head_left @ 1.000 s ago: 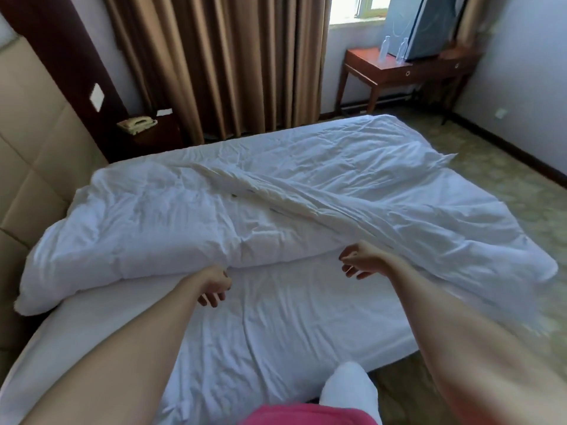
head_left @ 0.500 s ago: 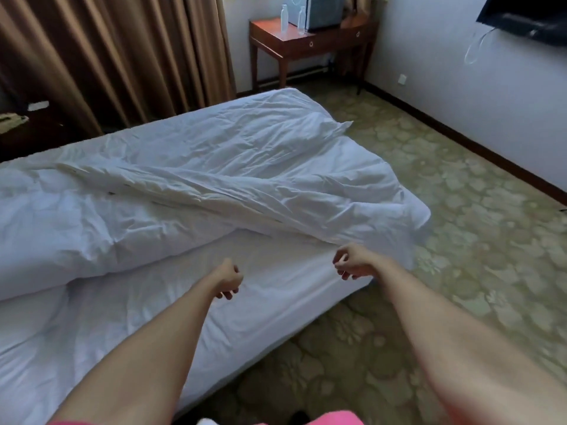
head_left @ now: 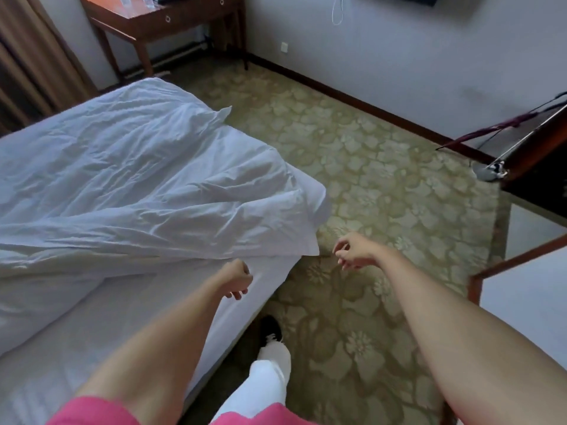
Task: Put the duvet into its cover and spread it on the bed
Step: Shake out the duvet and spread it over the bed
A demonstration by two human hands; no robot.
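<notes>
Head view, near to far: a white trouser leg point(head_left: 270, 384) and dark shoe point(head_left: 270, 328) step along the patterned carpet point(head_left: 377, 185) beside the bed point(head_left: 171, 305). Just beyond, the left hand point(head_left: 237, 279) hangs over the bare mattress edge, its grip loosely curled and holding nothing; the right hand point(head_left: 352, 250) is out over the carpet, its grip also slack and empty, close to the lowest corner of the duvet cover point(head_left: 302, 240) but not touching it. The white bedding point(head_left: 138, 179) lies rumpled across the bed, one corner drooping past the foot. Whether the duvet is already inside its cover cannot be told. The step looks like walking round to the foot; done well, each hand would take one corner firmly and pull the cloth taut and square. Farthest off, a wooden counter point(head_left: 159, 23) stands by the wall with bottles point(head_left: 138, 0) on it, their contents unclear.
</notes>
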